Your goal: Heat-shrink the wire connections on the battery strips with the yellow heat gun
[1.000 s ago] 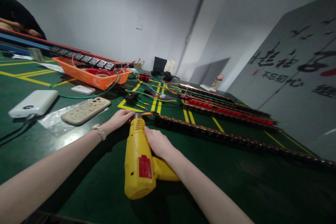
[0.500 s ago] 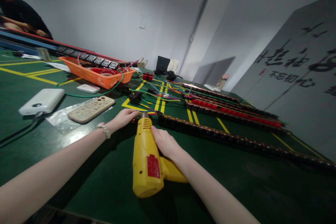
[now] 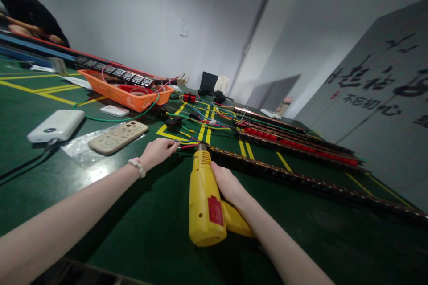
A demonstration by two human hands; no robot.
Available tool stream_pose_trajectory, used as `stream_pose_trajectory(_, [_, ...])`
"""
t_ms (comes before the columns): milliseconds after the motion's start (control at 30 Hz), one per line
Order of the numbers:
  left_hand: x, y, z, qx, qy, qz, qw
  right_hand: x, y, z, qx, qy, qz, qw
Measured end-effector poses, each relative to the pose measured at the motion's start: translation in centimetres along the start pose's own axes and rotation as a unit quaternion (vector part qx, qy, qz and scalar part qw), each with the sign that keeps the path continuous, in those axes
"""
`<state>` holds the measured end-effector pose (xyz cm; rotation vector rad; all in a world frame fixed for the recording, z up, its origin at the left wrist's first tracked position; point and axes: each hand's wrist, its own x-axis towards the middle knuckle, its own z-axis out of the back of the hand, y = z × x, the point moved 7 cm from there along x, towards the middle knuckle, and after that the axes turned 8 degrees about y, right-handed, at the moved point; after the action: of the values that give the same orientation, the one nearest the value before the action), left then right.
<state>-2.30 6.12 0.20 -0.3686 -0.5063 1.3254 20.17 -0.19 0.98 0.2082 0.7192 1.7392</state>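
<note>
Yellow heat gun [image 3: 204, 200] is held over the middle of the green desk [image 3: 133, 222], nozzle pointing far toward a bundle of thin wires [image 3: 187, 144]. The right hand [image 3: 229, 185] has its grip closed around the gun's handle. The left hand [image 3: 157, 151] pinches the wires in a narrow grip, just left of the nozzle. A long black strip [image 3: 284, 176] runs right from the nozzle. Further left lie a beige phone [image 3: 117, 137] and a white power bank [image 3: 56, 125]; an orange tray [image 3: 127, 97] sits beyond them
</note>
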Motion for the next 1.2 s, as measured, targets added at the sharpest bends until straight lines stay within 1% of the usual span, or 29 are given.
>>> stream_pose_trajectory(100, [-0.4, -0.4, 0.5, 0.045, -0.023, 0.007, 0.999, -0.1, 0.0, 0.1, 0.019, -0.002, 0.007, 1.0])
stream_pose_trajectory(167, [-0.5, -0.3, 0.8, 0.057, -0.042, 0.024, 0.997, -0.2, 0.1, 0.1, 0.032, 0.003, 0.012, 0.999])
stream_pose_trajectory(233, [-0.6, 0.0, 1.0, 0.047, -0.054, 0.042, 0.997, -0.2, 0.1, 0.1, 0.03, 0.001, 0.011, 0.999])
stream_pose_trajectory(300, [-0.6, 0.3, 0.9, 0.019, -0.053, 0.046, 0.997, -0.4, 0.2, 0.2, 0.019, -0.005, 0.006, 1.0])
stream_pose_trajectory(500, [0.6, 1.2, 0.0, -0.094, -0.023, 0.004, 0.995, -0.9, 0.7, 0.5, 0.007, -0.024, 0.009, 1.0])
stream_pose_trajectory(633, [1.5, 1.7, -0.4, -0.138, -0.031, -0.012, 0.99, -0.8, 0.6, 0.5, -0.004, -0.018, 0.007, 1.0])
stream_pose_trajectory(800, [1.5, 1.3, -0.6, -0.158, -0.025, -0.022, 0.987, -0.7, 0.9, 0.5, -0.013, -0.021, 0.018, 1.0])
stream_pose_trajectory(1000, [0.9, 0.7, 0.1, -0.142, -0.063, -0.025, 0.988, 0.0, 2.2, 0.1, 0.0, -0.026, 0.045, 0.999])
stream_pose_trajectory(1100, [0.6, 0.3, 0.5, -0.142, -0.07, -0.045, 0.986, 0.2, 2.5, -0.1, -0.005, -0.029, 0.04, 0.999])
stream_pose_trajectory(1200, [0.2, -0.3, 1.0, -0.137, -0.094, -0.068, 0.984, 0.4, 2.5, -0.3, -0.013, -0.024, 0.032, 0.999])
